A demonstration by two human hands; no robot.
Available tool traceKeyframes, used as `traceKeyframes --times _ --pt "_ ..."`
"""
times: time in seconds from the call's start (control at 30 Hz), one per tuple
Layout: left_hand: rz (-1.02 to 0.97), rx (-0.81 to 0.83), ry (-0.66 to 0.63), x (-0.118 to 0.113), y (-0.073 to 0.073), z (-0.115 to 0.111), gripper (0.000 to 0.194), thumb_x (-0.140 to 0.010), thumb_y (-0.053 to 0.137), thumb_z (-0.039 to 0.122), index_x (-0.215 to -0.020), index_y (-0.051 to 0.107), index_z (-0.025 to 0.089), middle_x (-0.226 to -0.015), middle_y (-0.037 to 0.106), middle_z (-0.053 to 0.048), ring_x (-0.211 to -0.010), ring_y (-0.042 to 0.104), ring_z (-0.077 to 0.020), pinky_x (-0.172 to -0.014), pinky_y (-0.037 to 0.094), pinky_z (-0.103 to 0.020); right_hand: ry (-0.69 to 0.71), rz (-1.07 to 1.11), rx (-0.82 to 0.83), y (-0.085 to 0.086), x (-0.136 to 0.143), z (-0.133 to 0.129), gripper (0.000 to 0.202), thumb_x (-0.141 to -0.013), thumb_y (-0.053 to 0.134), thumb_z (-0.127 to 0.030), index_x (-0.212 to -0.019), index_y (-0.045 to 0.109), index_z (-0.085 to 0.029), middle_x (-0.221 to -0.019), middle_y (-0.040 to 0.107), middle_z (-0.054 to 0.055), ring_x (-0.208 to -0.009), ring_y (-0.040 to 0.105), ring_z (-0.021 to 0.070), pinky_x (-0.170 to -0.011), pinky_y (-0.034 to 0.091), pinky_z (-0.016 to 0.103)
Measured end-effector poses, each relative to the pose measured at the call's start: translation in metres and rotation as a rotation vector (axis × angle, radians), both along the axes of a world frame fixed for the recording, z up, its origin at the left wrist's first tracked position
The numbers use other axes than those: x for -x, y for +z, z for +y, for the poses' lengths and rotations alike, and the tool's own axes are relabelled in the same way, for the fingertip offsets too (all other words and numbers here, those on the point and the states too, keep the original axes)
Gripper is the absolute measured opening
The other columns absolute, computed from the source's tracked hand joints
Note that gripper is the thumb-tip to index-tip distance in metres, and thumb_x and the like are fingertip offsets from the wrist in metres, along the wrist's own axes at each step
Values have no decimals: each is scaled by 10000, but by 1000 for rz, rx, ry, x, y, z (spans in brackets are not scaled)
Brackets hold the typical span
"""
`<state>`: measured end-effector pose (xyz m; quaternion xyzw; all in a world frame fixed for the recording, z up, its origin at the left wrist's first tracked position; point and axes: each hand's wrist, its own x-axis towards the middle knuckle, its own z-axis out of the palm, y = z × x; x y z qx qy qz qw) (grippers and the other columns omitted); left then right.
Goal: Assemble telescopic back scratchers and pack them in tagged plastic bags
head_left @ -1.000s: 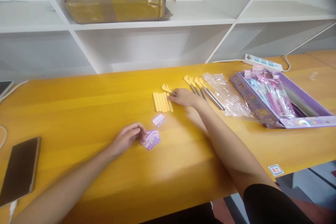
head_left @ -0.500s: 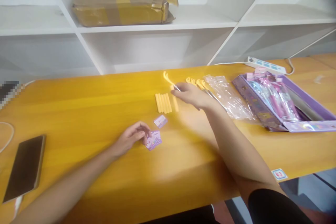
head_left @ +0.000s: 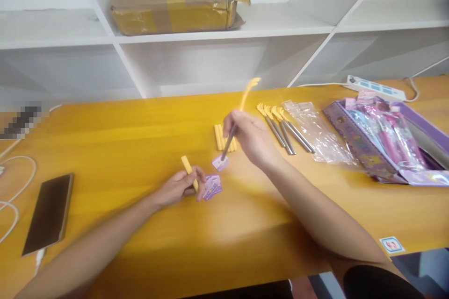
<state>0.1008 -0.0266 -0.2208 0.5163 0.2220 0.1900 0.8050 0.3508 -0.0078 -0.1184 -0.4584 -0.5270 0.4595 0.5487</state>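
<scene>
Nearest, the left hand [head_left: 183,184] pinches a yellow tube [head_left: 187,165] between thumb and fingers, its far end sticking up beside the purple cards [head_left: 212,187]; it looks light, stiff and smooth—likely to roll if set down, so a grip around its middle should suit. Beyond, the right hand [head_left: 249,136] has its fingers closed on a slim tool [head_left: 228,144], held tilted above the surface [head_left: 140,145], grey shaft downward, yellow curved tip up. That shaft seems rigid and perhaps slick; the thin prongs look fragile—better held by the shaft.
</scene>
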Motion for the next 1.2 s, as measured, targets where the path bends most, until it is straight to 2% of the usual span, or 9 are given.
traceKeyframes --times 0.07,0.17,0.23,0.37,0.53,0.73,0.93,1.2 --pt "-32 -63 20 1 -5 -1 581 -1060 356 712 -1003 585 181 -597 612 -23 -611 487 -160 -636 332 -285 -59 -31 -61 7 -10 3 519 -987 612 -669 -737 598 -214 -662 410 -21 -606 401 125 -541 310 267" --pt "-57 -129 94 1 -8 -3 605 -1041 388 734 -904 595 182 -577 502 18 -599 435 -148 -683 367 -305 18 56 -32 13 -15 3 503 -980 632 -679 -784 631 -216 -616 290 -59 -514 249 102 -491 186 274" --pt "-43 -109 131 0 -6 -3 584 -1027 457 725 -900 608 175 -599 406 53 -567 357 -123 -636 331 -286 57 110 -30 13 -14 1 490 -969 655 -683 -825 642 -215 -614 307 -64 -493 236 91 -480 160 273" --pt "-64 -43 141 -3 1 -2 520 -1026 547 656 -980 656 150 -597 250 96 -519 209 -96 -538 204 -255 34 110 -65 9 -7 -1 452 -970 686 -651 -862 653 -214 -568 375 -68 -490 289 88 -478 192 261" --pt "-113 3 180 -4 5 -2 472 -1035 575 591 -961 681 136 -587 249 94 -510 192 -82 -530 195 -240 54 110 -78 6 -4 -2 408 -985 700 -582 -848 654 -201 -567 387 -71 -496 314 78 -490 206 252" --pt "-132 40 217 0 0 0 432 -1043 591 531 -946 693 123 -570 227 103 -488 165 -63 -507 189 -219 57 28 -89 8 -3 -4 463 -955 710 -639 -818 651 -201 -590 393 -65 -515 324 84 -487 234 252" --pt "-82 88 301 2 -2 1 432 -1008 639 579 -965 678 151 -572 200 123 -455 113 -43 -451 153 -178 79 -52 -178 7 0 -9 474 -1009 634 -644 -838 667 -204 -607 425 -54 -527 382 97 -515 310 266" --pt "-36 32 255 1 -1 -2 456 -978 681 596 -976 691 140 -549 233 123 -449 138 -42 -444 167 -178 178 -30 -149 2 -3 -7 477 -1020 601 -662 -836 641 -225 -625 418 -52 -528 396 103 -516 321 272"
